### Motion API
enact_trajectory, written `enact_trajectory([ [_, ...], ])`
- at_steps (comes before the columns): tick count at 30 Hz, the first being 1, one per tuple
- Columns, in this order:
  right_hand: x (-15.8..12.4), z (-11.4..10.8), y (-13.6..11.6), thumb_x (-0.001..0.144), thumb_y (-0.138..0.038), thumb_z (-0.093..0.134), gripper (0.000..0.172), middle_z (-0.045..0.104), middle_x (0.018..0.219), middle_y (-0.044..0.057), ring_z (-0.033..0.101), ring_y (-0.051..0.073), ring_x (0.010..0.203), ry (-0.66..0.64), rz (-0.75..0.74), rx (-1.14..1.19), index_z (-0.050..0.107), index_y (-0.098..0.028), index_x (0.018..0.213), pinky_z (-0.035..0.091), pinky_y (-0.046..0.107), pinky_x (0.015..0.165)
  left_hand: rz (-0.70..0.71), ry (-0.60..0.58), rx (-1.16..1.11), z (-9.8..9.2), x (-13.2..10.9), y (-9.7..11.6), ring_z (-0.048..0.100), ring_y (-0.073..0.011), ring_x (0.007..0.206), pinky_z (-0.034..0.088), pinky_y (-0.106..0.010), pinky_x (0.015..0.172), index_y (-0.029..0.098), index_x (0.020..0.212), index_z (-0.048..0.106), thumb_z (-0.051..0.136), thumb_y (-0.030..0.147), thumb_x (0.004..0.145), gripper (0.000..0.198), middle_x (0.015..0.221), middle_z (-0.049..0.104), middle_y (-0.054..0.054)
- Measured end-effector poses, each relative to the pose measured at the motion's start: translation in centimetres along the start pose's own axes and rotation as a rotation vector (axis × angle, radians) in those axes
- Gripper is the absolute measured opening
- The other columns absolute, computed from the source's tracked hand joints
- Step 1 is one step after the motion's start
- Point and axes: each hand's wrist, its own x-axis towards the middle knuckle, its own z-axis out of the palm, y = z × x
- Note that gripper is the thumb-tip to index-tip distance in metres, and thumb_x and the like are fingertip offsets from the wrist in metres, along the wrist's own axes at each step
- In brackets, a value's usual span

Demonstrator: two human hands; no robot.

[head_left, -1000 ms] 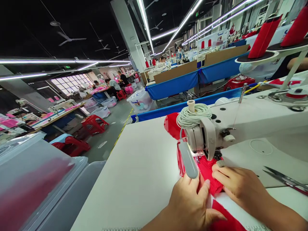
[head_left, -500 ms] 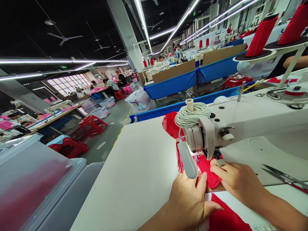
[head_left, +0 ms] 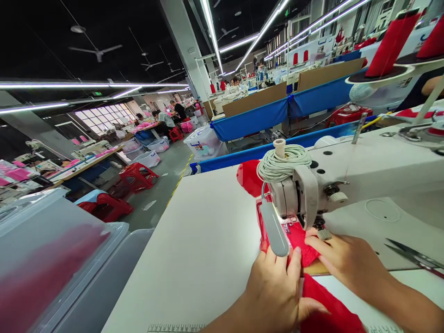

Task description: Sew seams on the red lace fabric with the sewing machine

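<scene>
A piece of red fabric (head_left: 301,240) lies under the needle area of a white sewing machine (head_left: 374,162). My left hand (head_left: 274,286) rests on the fabric's near left side, fingers stretched forward and thumb spread toward the right. A grey paddle-shaped part (head_left: 274,229) hides some of its fingertips. On the right edge of the fabric, my right hand (head_left: 350,259) has its fingers closed on the cloth, partly behind the machine's knob. Another red piece of cloth (head_left: 326,305) hangs below, between my wrists. More red cloth (head_left: 250,178) lies behind the machine head.
Black scissors (head_left: 412,256) lie right of my right hand. A coil of pale cord (head_left: 282,163) sits on the machine head. Red thread cones (head_left: 391,46) stand at upper right. The white tabletop (head_left: 204,231) stretches left, beside a translucent bin (head_left: 62,249).
The whole view has shifted slightly, so things appear a little farther right. My hands stay at the red fabric, which has moved slightly forward under the machine.
</scene>
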Motion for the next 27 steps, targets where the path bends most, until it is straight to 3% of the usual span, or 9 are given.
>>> enact_trajectory([
  [3,-0.2,0.3,0.3,0.088,-0.006,0.03,0.034,0.049,0.055,-0.001,0.046,0.015,0.039,-0.02,0.023,-0.033,0.061,-0.019,0.083,0.024,0.028,0.04,-0.017,-0.002,0.034,0.1,-0.1,0.0,0.066,-0.0277,0.088,0.054,-0.038,0.075,0.009,0.124,0.06,0.005,0.072,0.091,0.09,0.108,0.067,-0.02],
  [7,-0.5,0.5,0.3,0.086,-0.007,0.034,0.029,0.059,0.068,0.002,0.049,0.015,0.043,-0.067,0.048,-0.001,0.06,-0.019,0.089,0.027,0.029,0.041,-0.054,-0.023,0.05,0.3,-0.2,0.2,0.063,-0.0338,0.102,0.05,-0.048,0.085,0.012,0.123,0.062,0.0,0.07,0.092,0.091,0.116,0.065,-0.018],
  [12,-1.3,0.9,-0.2,0.083,0.001,0.029,0.038,0.067,0.082,0.001,0.054,0.016,0.057,-0.025,0.018,0.146,0.057,-0.023,0.091,0.032,0.029,0.054,-0.046,0.115,0.069,0.8,-0.5,0.7,0.063,-0.0314,0.099,0.045,-0.049,0.09,0.01,0.112,0.068,-0.003,0.074,0.089,0.097,0.108,0.069,-0.017],
  [16,-1.8,1.4,-0.3,0.085,-0.002,0.031,0.034,0.062,0.069,-0.001,0.047,0.017,0.051,-0.028,0.03,0.159,0.057,-0.023,0.089,0.025,0.031,0.051,-0.033,0.138,0.139,1.0,-0.6,1.0,0.062,-0.0317,0.103,0.042,-0.048,0.093,0.009,0.11,0.068,0.001,0.079,0.086,0.1,0.109,0.069,-0.017],
  [20,-1.5,1.4,-0.2,0.083,-0.001,0.032,0.033,0.05,0.055,-0.003,0.042,0.018,0.046,-0.024,0.04,0.145,0.057,-0.023,0.083,0.021,0.031,0.049,-0.053,0.185,0.124,0.9,-0.2,1.0,0.064,-0.0287,0.096,0.039,-0.047,0.096,0.009,0.106,0.07,-0.005,0.069,0.091,0.097,0.104,0.07,-0.016],
  [27,-0.4,0.8,0.2,0.078,0.001,0.034,0.035,0.059,0.062,0.0,0.044,0.015,0.043,-0.02,0.005,0.081,0.061,-0.02,0.088,0.023,0.03,0.044,-0.087,0.119,0.072,0.7,0.2,0.5,0.059,-0.0316,0.112,0.037,-0.051,0.102,0.01,0.115,0.065,0.0,0.071,0.092,0.092,0.115,0.066,-0.018],
])
